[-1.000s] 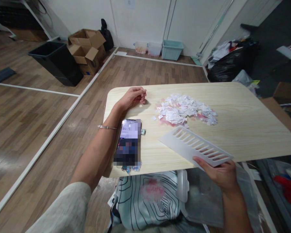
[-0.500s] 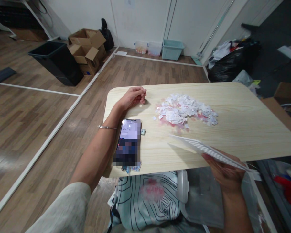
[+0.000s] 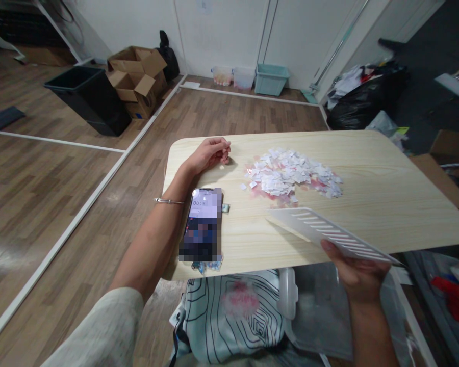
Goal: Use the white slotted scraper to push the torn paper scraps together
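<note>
My right hand (image 3: 361,275) grips a thin white slotted board (image 3: 329,232) by its near right end. The board is tilted above the table, its slotted face partly visible and its far end close to the tabletop. Beyond it lies a loose heap of small white paper pieces (image 3: 286,173) with pinkish bits among them. My left hand (image 3: 211,152) rests on its side near the table's far left corner, fingers curled in and nothing visible in them. A phone (image 3: 202,224) with a partly blurred screen lies beside my left forearm.
The pale wooden table (image 3: 390,188) has rounded corners. On my lap is a patterned cloth (image 3: 248,316) with a clear plastic bin (image 3: 321,311) to its right. A black bin (image 3: 87,99), cardboard boxes (image 3: 137,81) and a teal tub (image 3: 271,79) stand on the floor.
The slotted board has turned in my right hand, so more of its slotted face shows and its far end looks broader. My left hand has stayed put.
</note>
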### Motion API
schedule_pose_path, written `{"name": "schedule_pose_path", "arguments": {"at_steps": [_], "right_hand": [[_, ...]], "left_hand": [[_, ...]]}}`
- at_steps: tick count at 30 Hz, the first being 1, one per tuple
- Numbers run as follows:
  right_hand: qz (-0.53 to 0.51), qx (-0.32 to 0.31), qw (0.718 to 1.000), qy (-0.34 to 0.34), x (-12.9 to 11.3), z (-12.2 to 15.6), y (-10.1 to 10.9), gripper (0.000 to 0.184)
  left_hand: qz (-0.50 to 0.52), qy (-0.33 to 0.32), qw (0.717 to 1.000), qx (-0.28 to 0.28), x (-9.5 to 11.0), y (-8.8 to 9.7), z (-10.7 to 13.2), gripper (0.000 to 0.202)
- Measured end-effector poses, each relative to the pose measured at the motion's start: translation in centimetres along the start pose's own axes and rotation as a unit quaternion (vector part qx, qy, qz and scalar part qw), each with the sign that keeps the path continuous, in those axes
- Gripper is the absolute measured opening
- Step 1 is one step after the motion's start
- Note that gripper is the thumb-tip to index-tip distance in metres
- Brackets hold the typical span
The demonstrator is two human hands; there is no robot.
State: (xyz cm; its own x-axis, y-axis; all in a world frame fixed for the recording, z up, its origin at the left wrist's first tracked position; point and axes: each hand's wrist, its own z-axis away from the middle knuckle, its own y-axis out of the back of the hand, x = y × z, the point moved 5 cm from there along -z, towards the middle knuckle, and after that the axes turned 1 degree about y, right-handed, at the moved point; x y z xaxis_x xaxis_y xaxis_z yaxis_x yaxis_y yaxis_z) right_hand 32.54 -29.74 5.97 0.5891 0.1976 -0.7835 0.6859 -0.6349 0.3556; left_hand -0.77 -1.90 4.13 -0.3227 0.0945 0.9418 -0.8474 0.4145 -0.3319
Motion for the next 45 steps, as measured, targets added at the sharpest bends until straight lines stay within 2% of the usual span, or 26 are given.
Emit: {"name": "schedule_pose_path", "arguments": {"at_steps": [2, 6, 11, 13, 17, 22, 28, 33, 38, 45], "right_hand": [[0.002, -0.002, 0.999, 0.046, -1.0, -0.2, -0.4, 0.017], [-0.004, -0.086, 0.990, 0.110, -2.3, -0.1, -1.4, 0.006], [-0.009, -0.164, 0.984, 0.074, -1.6, 0.1, -1.5, 0.007], [-0.018, -0.185, 0.979, 0.086, -1.4, 0.1, -1.6, 0.006], [-0.038, -0.195, 0.971, 0.131, -1.5, 0.0, -1.7, 0.011], [-0.055, -0.179, 0.974, 0.124, -1.7, 0.2, -1.6, 0.016], [-0.094, -0.256, 0.956, 0.110, -2.2, 0.1, -2.1, 0.022], [-0.125, -0.318, 0.924, 0.170, -2.9, 0.0, -2.6, 0.035], [-0.122, -0.331, 0.919, 0.178, -3.0, -0.3, -2.8, 0.035], [-0.128, -0.340, 0.913, 0.183, -3.0, -0.3, -2.9, 0.037]], "left_hand": [[-0.002, 0.003, 1.000, 0.006, 0.1, -0.1, 0.1, 0.022], [-0.001, 0.005, 1.000, 0.005, 0.1, -0.2, 0.2, 0.020], [0.002, 0.001, 1.000, -0.009, -0.1, 0.1, 0.0, 0.019], [-0.002, 0.005, 1.000, -0.003, -0.1, 0.2, 0.0, 0.018], [0.002, 0.009, 1.000, -0.001, -0.1, 0.2, 0.0, 0.014], [-0.003, 0.018, 1.000, 0.003, 0.2, -0.1, 0.3, 0.010], [-0.051, 0.034, 0.998, 0.009, 0.3, -0.3, 0.7, 0.007], [-0.059, 0.027, 0.998, -0.011, 0.1, -0.2, 0.6, 0.006], [-0.063, 0.041, 0.997, -0.020, 0.1, -0.1, 0.6, 0.002], [-0.072, 0.031, 0.997, -0.005, 0.3, -0.4, 0.7, 0.005]]}}
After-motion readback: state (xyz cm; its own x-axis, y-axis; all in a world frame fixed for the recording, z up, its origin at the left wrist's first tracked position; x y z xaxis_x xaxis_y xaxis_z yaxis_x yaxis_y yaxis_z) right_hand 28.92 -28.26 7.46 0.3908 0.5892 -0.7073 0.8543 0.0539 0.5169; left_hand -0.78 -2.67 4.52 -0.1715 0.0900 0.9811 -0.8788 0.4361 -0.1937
